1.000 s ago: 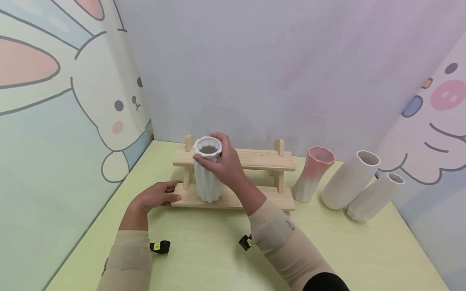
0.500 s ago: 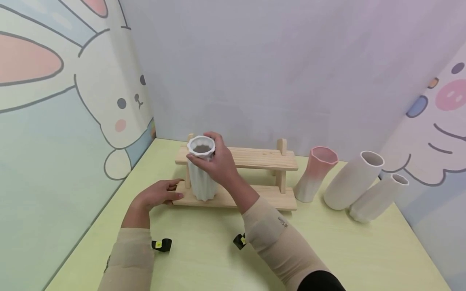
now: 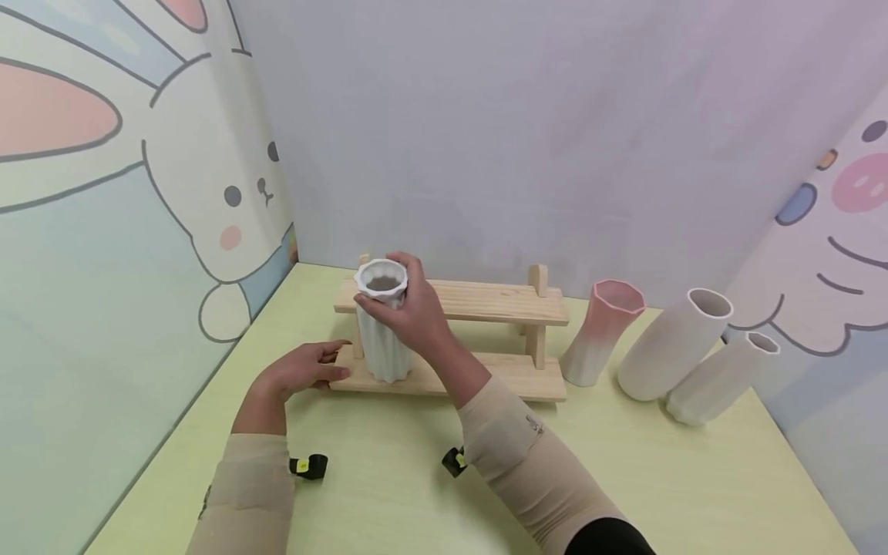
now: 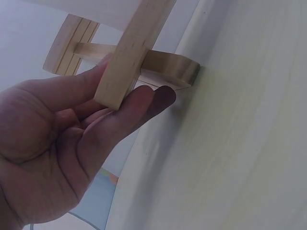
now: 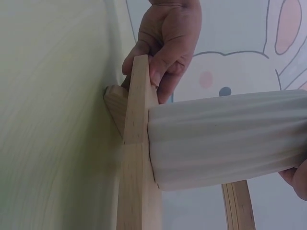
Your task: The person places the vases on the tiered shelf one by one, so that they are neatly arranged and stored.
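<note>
A white fluted vase [image 3: 385, 347] stands upright on the lower board of a two-tier wooden shelf [image 3: 486, 374], close to its left end. My right hand [image 3: 416, 308] grips the vase near its scalloped rim, thumb in front and fingers behind. In the right wrist view the base of the vase [image 5: 216, 139] meets the board. My left hand [image 3: 300, 370] pinches the left end of that board, thumb on top and fingers beneath. From the left wrist, the board's end [image 4: 120, 81] shows between thumb and fingers.
Right of the shelf stands a pink-and-white vase [image 3: 600, 331]. Beyond it lean a smooth white vase [image 3: 662, 347] and a smaller white vase [image 3: 714, 381]. The upper board [image 3: 496, 301] of the shelf lies behind my right hand. Printed fabric walls [image 3: 444, 154] enclose the table.
The right hand and vase have shifted slightly left along the lower board over the last second. The left hand keeps its hold on the board end. The view has shifted slightly.
</note>
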The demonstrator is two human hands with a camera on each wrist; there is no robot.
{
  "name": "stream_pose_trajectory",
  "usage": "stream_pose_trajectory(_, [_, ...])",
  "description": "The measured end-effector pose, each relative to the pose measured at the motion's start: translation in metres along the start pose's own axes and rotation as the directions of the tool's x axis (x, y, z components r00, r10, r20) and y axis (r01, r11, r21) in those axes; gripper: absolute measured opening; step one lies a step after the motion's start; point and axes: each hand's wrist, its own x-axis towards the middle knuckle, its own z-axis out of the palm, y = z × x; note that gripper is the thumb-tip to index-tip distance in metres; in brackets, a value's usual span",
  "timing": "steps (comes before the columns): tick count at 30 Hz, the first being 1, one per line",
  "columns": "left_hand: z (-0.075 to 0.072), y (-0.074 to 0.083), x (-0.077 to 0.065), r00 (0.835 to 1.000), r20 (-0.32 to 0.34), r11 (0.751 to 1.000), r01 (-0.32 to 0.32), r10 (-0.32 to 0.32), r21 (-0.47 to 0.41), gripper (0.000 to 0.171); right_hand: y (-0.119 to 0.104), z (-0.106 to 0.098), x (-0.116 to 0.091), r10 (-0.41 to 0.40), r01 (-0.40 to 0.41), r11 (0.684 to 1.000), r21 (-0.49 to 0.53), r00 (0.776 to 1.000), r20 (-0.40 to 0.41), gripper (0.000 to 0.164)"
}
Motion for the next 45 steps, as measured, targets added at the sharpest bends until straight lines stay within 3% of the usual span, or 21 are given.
stream_pose_trajectory(12, [-0.0015,-0.0013,-0.0016,1.000,0.006,1.000,0.007,-0.007,0.015,0.080,0.0075,0.0091,-0.0024,0.023,-0.023,0.993,0.115,1.000,-0.003,0.076])
stream_pose_trajectory(45, [-0.0029,-0.0040,0.0002,0.999,0.039,1.000,-0.020,0.020,-0.002,0.082,0.0024,0.0083,-0.0045,0.060,-0.057,0.995,0.077,0.998,-0.031,0.075])
